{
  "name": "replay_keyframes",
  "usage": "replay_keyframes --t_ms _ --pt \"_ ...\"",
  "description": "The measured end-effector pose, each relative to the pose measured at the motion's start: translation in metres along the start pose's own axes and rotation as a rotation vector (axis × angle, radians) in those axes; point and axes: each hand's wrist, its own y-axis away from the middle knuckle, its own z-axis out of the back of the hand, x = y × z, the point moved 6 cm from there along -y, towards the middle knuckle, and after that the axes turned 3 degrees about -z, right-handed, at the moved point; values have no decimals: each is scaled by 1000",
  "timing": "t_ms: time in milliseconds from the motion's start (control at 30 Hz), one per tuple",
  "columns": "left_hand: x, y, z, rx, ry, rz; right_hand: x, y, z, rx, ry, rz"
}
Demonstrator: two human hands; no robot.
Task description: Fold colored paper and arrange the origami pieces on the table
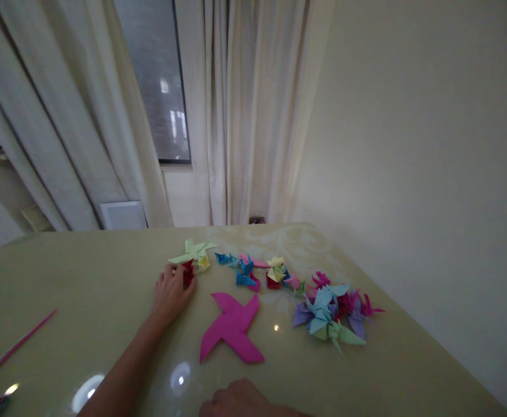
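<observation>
My left hand (173, 292) reaches over the table, its fingers closed round a small red folded-paper piece (188, 273). Right behind that piece lie a pale green paper pinwheel (194, 251) and a small yellow folded paper (204, 262). Low in the view, my right hand (238, 399) rests with curled fingers near the table's front; nothing shows in it, and its lower part is cut off. Between the two hands and a little to the right, a large magenta paper pinwheel (231, 327) lies flat.
Small blue, red and yellow folded papers (245, 271) form a loose row at the back. A heap of paper cranes (325, 310) sits on the right, near the wall (431, 174). A thin pink-and-green strip (19, 344) lies at left. Curtains (257, 116) hang behind the table.
</observation>
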Motion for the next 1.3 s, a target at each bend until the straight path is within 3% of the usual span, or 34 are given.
replay_keyframes --t_ms 100,167,300,400,533,633,700,900,1033,1300 --pt "-3 -5 3 17 66 -40 3 20 42 -11 142 47" --pt "-5 -9 8 38 118 -58 0 34 78 -61 129 0" --pt "-12 -19 31 79 227 -95 -14 53 141 -246 -147 -144" --pt "-36 -18 61 147 370 -190 -36 59 166 -450 -389 -287" --pt "-100 5 108 264 710 -407 -68 59 169 -745 -792 -376" --pt "-142 26 132 220 706 -538 -80 57 165 -854 -990 -316" --pt "-156 34 137 183 654 -560 -85 57 167 -893 -1045 -291" --pt "-153 34 134 228 661 -509 -98 65 181 -937 -1059 -277" --pt "-152 33 132 271 702 -517 -102 65 184 -846 -1106 -233" --pt "-162 36 134 28 656 -563 -97 77 198 -870 -959 -238"
